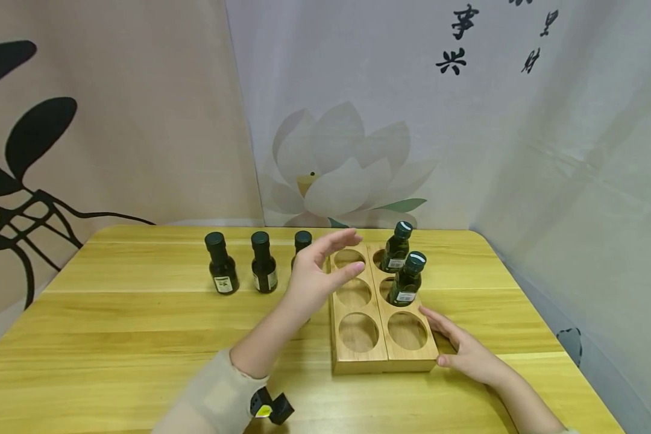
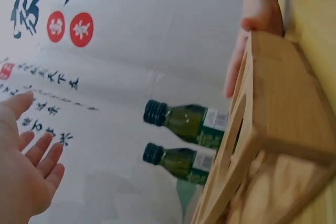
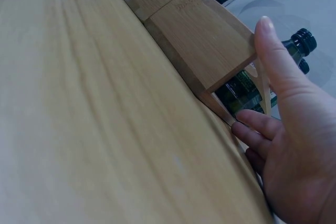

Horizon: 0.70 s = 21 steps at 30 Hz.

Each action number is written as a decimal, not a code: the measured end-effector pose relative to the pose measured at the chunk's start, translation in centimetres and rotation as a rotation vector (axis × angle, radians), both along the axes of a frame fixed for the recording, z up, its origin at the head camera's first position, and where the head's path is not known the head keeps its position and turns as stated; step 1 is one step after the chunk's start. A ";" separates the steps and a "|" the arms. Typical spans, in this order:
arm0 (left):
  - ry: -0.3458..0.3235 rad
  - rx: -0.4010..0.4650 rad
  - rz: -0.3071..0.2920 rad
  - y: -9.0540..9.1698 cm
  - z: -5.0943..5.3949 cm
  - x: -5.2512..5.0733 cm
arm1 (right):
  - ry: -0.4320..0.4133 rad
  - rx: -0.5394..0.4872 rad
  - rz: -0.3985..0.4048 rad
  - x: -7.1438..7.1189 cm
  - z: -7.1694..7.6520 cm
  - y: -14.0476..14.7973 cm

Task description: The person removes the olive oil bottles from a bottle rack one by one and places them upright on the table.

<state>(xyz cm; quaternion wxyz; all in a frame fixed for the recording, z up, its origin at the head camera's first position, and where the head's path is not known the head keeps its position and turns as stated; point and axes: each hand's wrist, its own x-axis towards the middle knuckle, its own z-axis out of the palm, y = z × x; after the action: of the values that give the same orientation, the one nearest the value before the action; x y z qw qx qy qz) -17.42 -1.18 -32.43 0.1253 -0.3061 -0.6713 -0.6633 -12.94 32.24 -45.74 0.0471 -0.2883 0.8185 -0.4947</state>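
A wooden rack with two rows of round holes stands on the table. Two dark green bottles, one at the back and one in the middle, sit in its right row; both also appear in the left wrist view. Above the rack's left row the left hand hovers, fingers spread and holding nothing. The right hand rests against the rack's right side near the front corner, thumb and fingers extended; in the right wrist view the hand touches the rack's end.
Left of the rack, three dark bottles stand in a line on the table: one at the left, one in the middle, and one partly hidden behind the left hand. A printed curtain hangs behind the table.
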 end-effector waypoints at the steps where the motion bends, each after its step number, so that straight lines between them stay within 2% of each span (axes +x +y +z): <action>1: -0.005 -0.002 0.000 0.4 -0.1 0.0 | 0.000 -0.002 0.002 0.0 0.0 0.0; 8: -0.086 -0.053 0.018 3.1 -0.9 -0.3 | -0.008 -0.009 0.011 0.1 0.1 -0.1; 12: -0.123 -0.073 -0.010 4.7 -1.5 -0.5 | -0.023 -0.013 0.006 0.2 0.2 -0.1; 15: -0.125 -0.072 -0.032 5.7 -2.1 -0.7 | -0.028 -0.011 0.003 0.1 0.2 -0.2; 21: -0.181 -0.073 -0.021 7.5 -3.3 -1.1 | -0.018 -0.010 0.011 0.0 0.2 -0.2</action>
<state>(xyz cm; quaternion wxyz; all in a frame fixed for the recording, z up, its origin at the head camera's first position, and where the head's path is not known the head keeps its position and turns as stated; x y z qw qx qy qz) -18.56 6.30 -35.74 0.0460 -0.2562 -0.7005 -0.6645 -12.96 32.03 -45.58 0.0558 -0.2885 0.8140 -0.5011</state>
